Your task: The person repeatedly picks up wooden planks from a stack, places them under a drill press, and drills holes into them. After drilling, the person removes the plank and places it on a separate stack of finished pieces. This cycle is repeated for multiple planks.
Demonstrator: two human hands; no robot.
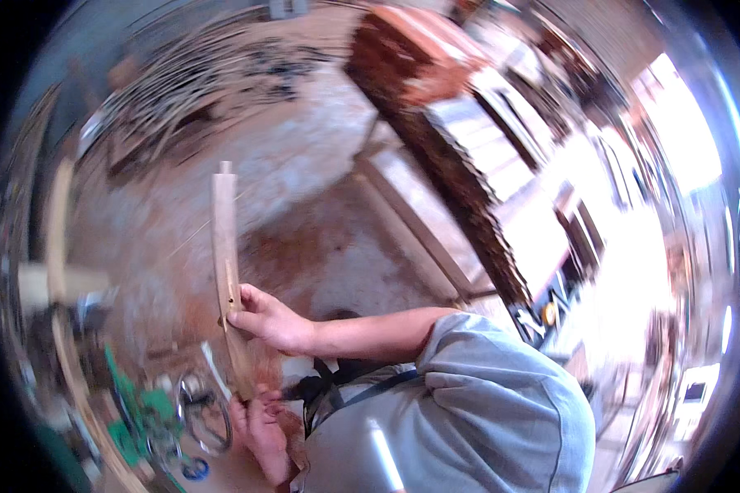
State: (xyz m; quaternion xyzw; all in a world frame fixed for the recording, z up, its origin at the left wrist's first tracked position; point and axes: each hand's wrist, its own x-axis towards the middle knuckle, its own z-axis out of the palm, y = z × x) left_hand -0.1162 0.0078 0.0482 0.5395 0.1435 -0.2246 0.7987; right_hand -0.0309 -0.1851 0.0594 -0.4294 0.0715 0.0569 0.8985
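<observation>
Head view: you appear to be handling the wooden bar (224, 222), left of the rough-edged table (423, 148). Your right hand (275, 323) pinches the bar near its middle; your left hand (262, 427) clasps its lower end. Any next move calls for a steady two-handed grip. You can't make out any container clearly.

I logged one pale grey shirt (460, 444), short-sleeved.
Its right sleeve (485, 353) was loose and creased; a narrow dark strap (378, 392) crossed the front; the right forearm (370, 335), right hand (273, 323) and left hand (265, 434) were bare.
</observation>
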